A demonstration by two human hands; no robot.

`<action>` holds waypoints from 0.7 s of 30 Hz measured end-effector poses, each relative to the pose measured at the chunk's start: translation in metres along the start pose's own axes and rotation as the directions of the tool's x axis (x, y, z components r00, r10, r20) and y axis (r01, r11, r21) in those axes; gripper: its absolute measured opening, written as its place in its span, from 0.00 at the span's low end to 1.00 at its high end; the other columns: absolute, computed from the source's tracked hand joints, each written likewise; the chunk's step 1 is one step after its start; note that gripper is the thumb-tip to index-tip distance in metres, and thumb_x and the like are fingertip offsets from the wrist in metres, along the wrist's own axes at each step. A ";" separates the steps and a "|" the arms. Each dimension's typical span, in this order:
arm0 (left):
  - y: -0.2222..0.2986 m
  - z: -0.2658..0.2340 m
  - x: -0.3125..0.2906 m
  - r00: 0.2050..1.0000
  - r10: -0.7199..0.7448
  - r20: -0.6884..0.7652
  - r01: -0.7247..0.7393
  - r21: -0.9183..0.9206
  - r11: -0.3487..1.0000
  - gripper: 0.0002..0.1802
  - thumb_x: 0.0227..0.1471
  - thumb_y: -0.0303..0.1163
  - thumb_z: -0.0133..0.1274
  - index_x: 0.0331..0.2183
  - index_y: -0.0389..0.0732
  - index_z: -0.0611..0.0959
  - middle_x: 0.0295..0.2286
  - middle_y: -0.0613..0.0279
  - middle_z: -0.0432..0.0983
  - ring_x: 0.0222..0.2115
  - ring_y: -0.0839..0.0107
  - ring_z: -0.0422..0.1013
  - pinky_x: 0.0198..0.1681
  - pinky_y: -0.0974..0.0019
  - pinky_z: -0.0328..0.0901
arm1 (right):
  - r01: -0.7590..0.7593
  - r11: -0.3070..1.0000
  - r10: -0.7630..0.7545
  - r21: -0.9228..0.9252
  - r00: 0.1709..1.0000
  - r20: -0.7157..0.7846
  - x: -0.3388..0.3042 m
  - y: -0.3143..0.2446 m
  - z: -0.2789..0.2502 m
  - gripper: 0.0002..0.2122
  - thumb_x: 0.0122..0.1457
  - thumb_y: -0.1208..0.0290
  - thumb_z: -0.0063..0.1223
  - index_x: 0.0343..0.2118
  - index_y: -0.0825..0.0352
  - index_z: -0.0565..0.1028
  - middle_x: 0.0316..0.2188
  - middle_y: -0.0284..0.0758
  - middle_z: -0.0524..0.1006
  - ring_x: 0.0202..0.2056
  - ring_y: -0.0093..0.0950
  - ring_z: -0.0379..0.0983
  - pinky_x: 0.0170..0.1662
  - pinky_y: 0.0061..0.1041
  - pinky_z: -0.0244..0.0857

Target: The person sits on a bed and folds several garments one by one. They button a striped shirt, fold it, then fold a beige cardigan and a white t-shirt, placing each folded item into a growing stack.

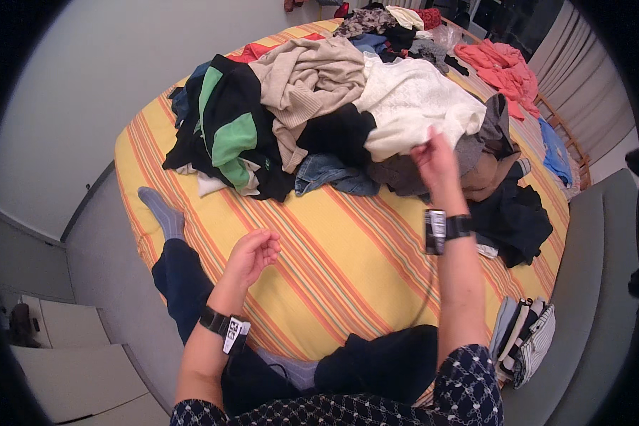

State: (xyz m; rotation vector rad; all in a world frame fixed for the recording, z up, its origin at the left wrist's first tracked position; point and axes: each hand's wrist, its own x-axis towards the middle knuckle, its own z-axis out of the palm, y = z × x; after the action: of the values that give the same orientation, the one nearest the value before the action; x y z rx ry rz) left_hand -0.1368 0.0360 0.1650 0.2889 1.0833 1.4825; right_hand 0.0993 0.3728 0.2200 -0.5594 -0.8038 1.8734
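My left hand hovers above the striped bedspread, its fingers loosely curled together around nothing. Further forward and to the right, my right hand is at the near edge of a white knit sweater, thumb over the cloth and fingers bent in at its edge. That sweater lies on top of a heap of clothes. Beside it are a beige knit sweater, a black garment and a black and green top. Blue denim and a brown garment stick out below.
Dark clothing lies at the heap's right end. Folded clothes stand in a row by the grey headboard. Coral cloth and more garments lie at the back. My legs rest on the bed; a low cabinet is at left.
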 end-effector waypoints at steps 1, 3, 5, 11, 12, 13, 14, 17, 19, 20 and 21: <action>-0.001 0.006 0.000 1.000 0.011 0.000 -0.011 0.056 0.998 0.12 0.55 0.36 0.46 0.33 0.37 0.77 0.24 0.62 0.75 0.22 0.75 0.70 0.26 0.75 0.66 | 0.072 0.997 -0.072 0.009 0.990 0.120 -0.015 -0.035 0.015 0.08 0.61 0.65 0.46 0.39 0.64 0.69 0.32 0.29 0.72 0.26 0.17 0.66 0.28 0.18 0.65; -0.002 0.027 0.002 0.999 0.039 0.013 -0.041 0.164 0.986 0.11 0.55 0.36 0.47 0.32 0.38 0.77 0.24 0.64 0.75 0.22 0.76 0.71 0.27 0.76 0.66 | 0.268 0.963 -0.254 -0.011 0.925 0.283 -0.049 -0.102 0.048 0.09 0.62 0.66 0.44 0.39 0.65 0.70 0.32 0.30 0.74 0.24 0.18 0.67 0.27 0.15 0.63; -0.002 0.058 0.001 0.992 0.104 0.070 -0.120 0.295 0.948 0.13 0.51 0.34 0.52 0.38 0.38 0.75 0.29 0.63 0.76 0.27 0.77 0.71 0.31 0.76 0.66 | 0.336 0.941 -0.288 -0.032 0.849 0.444 -0.089 -0.156 0.075 0.12 0.62 0.64 0.42 0.41 0.67 0.70 0.33 0.32 0.74 0.24 0.16 0.66 0.28 0.15 0.62; -0.008 0.153 -0.018 0.835 0.377 0.401 -0.548 0.538 0.640 0.49 0.39 0.36 0.64 0.58 0.40 0.54 0.52 0.50 0.60 0.48 0.66 0.62 0.51 0.61 0.59 | 0.476 0.879 -0.364 -0.017 0.694 0.621 -0.190 -0.203 0.137 0.16 0.64 0.66 0.35 0.50 0.69 0.65 0.42 0.38 0.72 0.32 0.24 0.71 0.33 0.21 0.67; -0.005 0.163 -0.021 0.836 0.414 0.360 -0.549 0.551 0.628 0.52 0.37 0.37 0.65 0.58 0.39 0.52 0.52 0.48 0.59 0.49 0.64 0.62 0.51 0.60 0.58 | 0.501 0.865 -0.419 0.021 0.701 0.577 -0.209 -0.208 0.142 0.17 0.65 0.66 0.33 0.52 0.69 0.65 0.45 0.40 0.72 0.35 0.26 0.73 0.36 0.23 0.68; -0.003 0.171 -0.026 0.809 0.479 0.342 -0.586 0.543 0.602 0.55 0.35 0.38 0.67 0.58 0.38 0.51 0.53 0.47 0.57 0.50 0.62 0.61 0.51 0.59 0.58 | 0.586 0.807 -0.543 0.064 0.695 0.471 -0.227 -0.213 0.146 0.19 0.65 0.65 0.28 0.54 0.69 0.62 0.50 0.45 0.68 0.45 0.35 0.71 0.46 0.33 0.69; -0.001 0.176 -0.031 0.808 0.523 0.273 -0.567 0.601 0.563 0.57 0.33 0.39 0.68 0.58 0.37 0.51 0.54 0.46 0.56 0.49 0.61 0.61 0.52 0.59 0.58 | 0.559 0.826 -0.444 0.066 0.575 0.687 -0.246 -0.223 0.146 0.20 0.65 0.64 0.28 0.55 0.68 0.62 0.51 0.45 0.67 0.48 0.36 0.69 0.49 0.36 0.66; -0.004 0.189 -0.048 0.640 0.618 0.456 -0.713 0.652 0.257 0.56 0.33 0.38 0.68 0.58 0.38 0.52 0.53 0.47 0.57 0.50 0.62 0.60 0.52 0.62 0.58 | 0.508 0.860 -0.275 0.052 0.375 0.885 -0.262 -0.244 0.140 0.19 0.64 0.67 0.30 0.54 0.70 0.63 0.51 0.45 0.67 0.50 0.36 0.68 0.52 0.37 0.64; -0.014 0.195 -0.063 0.692 0.385 0.610 -0.713 0.497 0.495 0.48 0.40 0.34 0.63 0.59 0.40 0.55 0.53 0.54 0.59 0.51 0.67 0.60 0.54 0.65 0.56 | 0.624 0.781 -0.357 0.003 0.444 0.822 -0.256 -0.243 0.131 0.17 0.63 0.68 0.35 0.53 0.69 0.64 0.48 0.42 0.70 0.47 0.31 0.70 0.49 0.31 0.66; -0.021 0.199 -0.070 0.706 0.245 0.664 -0.621 0.416 0.664 0.45 0.43 0.33 0.61 0.59 0.40 0.55 0.53 0.57 0.60 0.52 0.69 0.59 0.55 0.65 0.55 | 0.639 0.769 -0.404 -0.026 0.517 0.755 -0.252 -0.237 0.126 0.15 0.62 0.69 0.39 0.50 0.69 0.67 0.43 0.39 0.73 0.44 0.27 0.71 0.46 0.26 0.67; -0.026 0.201 -0.077 0.695 0.090 0.713 -0.473 0.360 0.804 0.42 0.46 0.31 0.59 0.59 0.40 0.56 0.53 0.59 0.60 0.53 0.71 0.58 0.56 0.66 0.54 | 0.529 0.844 -0.373 -0.083 0.692 0.618 -0.249 -0.229 0.122 0.14 0.61 0.69 0.42 0.47 0.69 0.69 0.39 0.36 0.75 0.40 0.24 0.73 0.43 0.22 0.68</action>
State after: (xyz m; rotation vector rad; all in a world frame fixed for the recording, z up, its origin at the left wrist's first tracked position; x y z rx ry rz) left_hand 0.0434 0.0543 0.2831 1.3515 0.8261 1.1525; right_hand 0.2571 0.1793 0.4791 0.1059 -1.4636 1.4672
